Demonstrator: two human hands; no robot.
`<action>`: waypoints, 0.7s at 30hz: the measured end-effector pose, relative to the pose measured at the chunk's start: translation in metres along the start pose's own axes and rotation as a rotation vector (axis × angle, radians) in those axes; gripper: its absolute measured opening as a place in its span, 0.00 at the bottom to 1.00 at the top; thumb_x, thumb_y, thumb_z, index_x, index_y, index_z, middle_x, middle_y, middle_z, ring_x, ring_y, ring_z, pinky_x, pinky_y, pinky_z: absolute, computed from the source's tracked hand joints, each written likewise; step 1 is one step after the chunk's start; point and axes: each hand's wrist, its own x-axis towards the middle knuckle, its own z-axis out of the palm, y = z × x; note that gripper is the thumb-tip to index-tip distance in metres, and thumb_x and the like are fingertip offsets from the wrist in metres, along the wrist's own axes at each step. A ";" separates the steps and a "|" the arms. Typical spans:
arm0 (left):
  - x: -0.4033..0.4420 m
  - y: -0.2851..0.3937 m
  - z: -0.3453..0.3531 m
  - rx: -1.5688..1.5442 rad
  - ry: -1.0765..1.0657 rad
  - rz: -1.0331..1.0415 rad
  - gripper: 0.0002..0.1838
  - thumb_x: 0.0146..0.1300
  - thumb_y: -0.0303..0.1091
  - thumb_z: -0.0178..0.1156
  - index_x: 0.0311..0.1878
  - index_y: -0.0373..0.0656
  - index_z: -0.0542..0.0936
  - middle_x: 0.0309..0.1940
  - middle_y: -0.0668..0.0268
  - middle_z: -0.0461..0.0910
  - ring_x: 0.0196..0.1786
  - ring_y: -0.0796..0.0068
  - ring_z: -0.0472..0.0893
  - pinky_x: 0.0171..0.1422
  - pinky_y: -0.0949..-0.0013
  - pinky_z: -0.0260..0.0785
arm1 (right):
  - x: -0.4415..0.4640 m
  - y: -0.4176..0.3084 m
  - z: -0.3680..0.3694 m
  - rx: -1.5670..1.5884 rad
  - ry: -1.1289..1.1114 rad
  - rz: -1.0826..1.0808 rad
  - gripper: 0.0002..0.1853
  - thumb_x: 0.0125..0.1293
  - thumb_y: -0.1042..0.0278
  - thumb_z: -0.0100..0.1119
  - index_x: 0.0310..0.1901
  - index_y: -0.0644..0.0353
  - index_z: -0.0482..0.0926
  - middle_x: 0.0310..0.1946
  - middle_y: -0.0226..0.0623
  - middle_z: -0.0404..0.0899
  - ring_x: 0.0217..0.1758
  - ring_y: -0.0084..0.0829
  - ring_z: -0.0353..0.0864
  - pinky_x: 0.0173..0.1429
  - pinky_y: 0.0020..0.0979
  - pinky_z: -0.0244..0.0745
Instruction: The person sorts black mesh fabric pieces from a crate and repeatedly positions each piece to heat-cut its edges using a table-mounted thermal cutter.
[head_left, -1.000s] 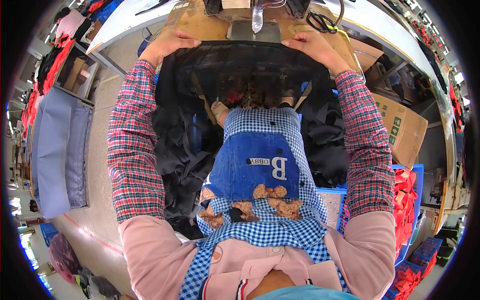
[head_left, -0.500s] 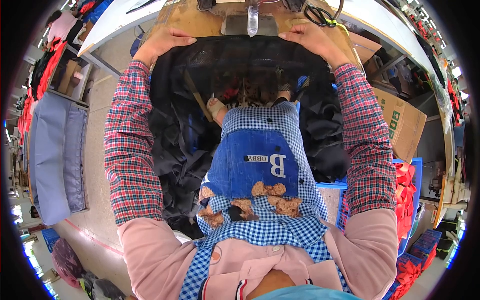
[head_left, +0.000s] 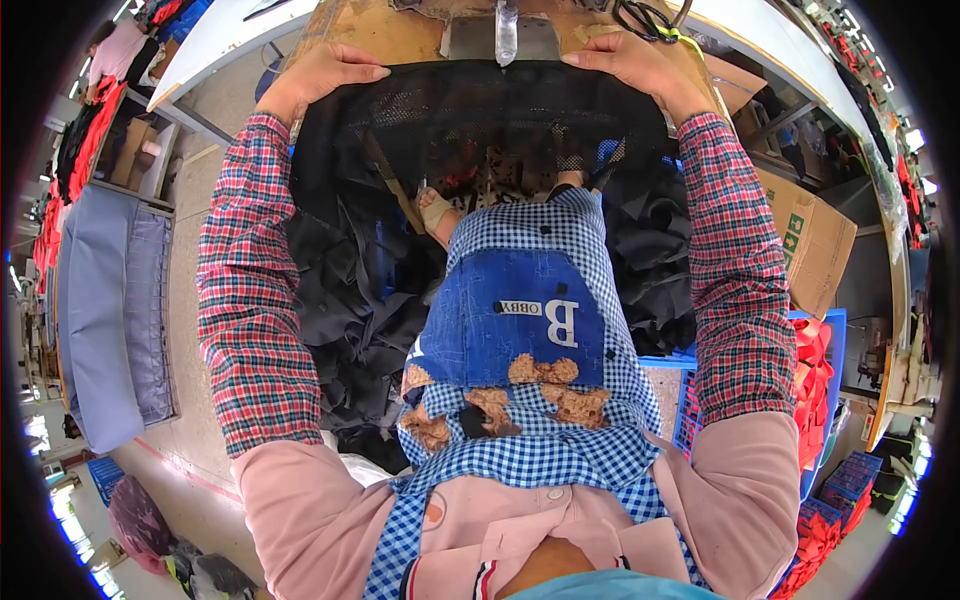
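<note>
A strip of black mesh fabric (head_left: 480, 110) is stretched between my two hands at the front edge of the wooden table (head_left: 400, 35). My left hand (head_left: 335, 75) pinches its upper left corner. The upper right part is pinched by my right hand (head_left: 615, 62). Through the mesh, my feet and the floor area below show faintly. Just beyond the fabric's top edge, between the hands, are a metal plate (head_left: 470, 38) and a clear plastic part (head_left: 506, 35) of a machine.
Dark fabric pieces (head_left: 350, 310) lie on both sides of my legs. At the right stand a cardboard box (head_left: 805, 240) and a blue crate (head_left: 835, 350) with red pieces. Black-handled scissors (head_left: 640, 18) lie at the table's back right. Another person (head_left: 120, 50) is far left.
Both hands, with the fabric between them, have moved slightly up in the view, and the left one a little to the left. The view has shifted slightly. Both hands keep their hold.
</note>
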 end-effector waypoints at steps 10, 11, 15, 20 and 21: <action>-0.018 0.013 -0.009 -0.107 -0.089 -0.059 0.20 0.53 0.43 0.71 0.45 0.40 0.84 0.36 0.69 0.83 0.43 0.77 0.78 0.56 0.76 0.65 | -0.008 -0.014 -0.010 0.096 -0.037 0.056 0.23 0.57 0.49 0.67 0.44 0.61 0.83 0.35 0.27 0.81 0.40 0.19 0.76 0.50 0.21 0.68; -0.020 0.014 -0.009 -0.121 -0.075 -0.084 0.21 0.52 0.43 0.71 0.45 0.39 0.84 0.36 0.68 0.83 0.42 0.77 0.78 0.56 0.76 0.65 | -0.005 -0.011 -0.010 0.100 -0.031 0.053 0.24 0.57 0.49 0.67 0.44 0.62 0.82 0.35 0.28 0.81 0.42 0.19 0.77 0.52 0.21 0.68; -0.020 0.015 -0.005 -0.139 -0.033 -0.119 0.23 0.51 0.44 0.72 0.45 0.37 0.83 0.36 0.67 0.83 0.42 0.76 0.79 0.55 0.76 0.65 | 0.004 0.001 -0.005 0.096 0.001 0.051 0.27 0.55 0.46 0.68 0.46 0.63 0.81 0.40 0.31 0.80 0.48 0.23 0.76 0.58 0.23 0.66; -0.017 0.008 -0.005 -0.217 -0.046 -0.124 0.25 0.50 0.45 0.72 0.46 0.36 0.83 0.37 0.65 0.83 0.41 0.75 0.79 0.53 0.76 0.68 | 0.005 -0.007 -0.006 0.079 0.008 0.091 0.32 0.53 0.43 0.68 0.48 0.64 0.80 0.47 0.35 0.78 0.54 0.28 0.74 0.62 0.26 0.62; -0.016 0.008 -0.004 -0.223 -0.039 -0.127 0.25 0.50 0.45 0.72 0.46 0.36 0.83 0.37 0.65 0.83 0.41 0.75 0.79 0.53 0.76 0.68 | 0.007 -0.010 -0.010 0.077 -0.035 0.094 0.32 0.52 0.42 0.68 0.48 0.64 0.80 0.48 0.35 0.77 0.54 0.28 0.73 0.62 0.26 0.62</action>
